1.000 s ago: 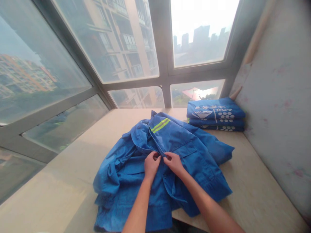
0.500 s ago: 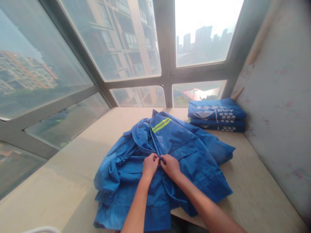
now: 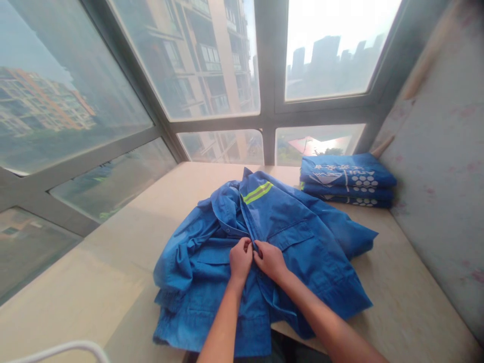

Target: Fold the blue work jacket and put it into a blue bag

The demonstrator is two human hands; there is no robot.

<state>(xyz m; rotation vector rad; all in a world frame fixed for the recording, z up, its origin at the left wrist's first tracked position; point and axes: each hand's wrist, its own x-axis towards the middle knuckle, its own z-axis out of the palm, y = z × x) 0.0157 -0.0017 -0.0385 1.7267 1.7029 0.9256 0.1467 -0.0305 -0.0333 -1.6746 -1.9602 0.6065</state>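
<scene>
A blue work jacket with a yellow-green reflective stripe lies rumpled on the pale wooden table, front side up. My left hand and my right hand meet at the jacket's front placket, near chest height. Both are closed in a pinch on the two front edges of the fabric, fingertips almost touching. Whatever small part sits between the fingers is hidden.
A stack of folded blue garments with white print rests at the table's far right, against the wall. Large windows run along the far and left sides. A white curved rail shows at the bottom left.
The view has shifted slightly left. My hands have closed tighter together on the jacket's front edges, staying at the same spot on the placket.
</scene>
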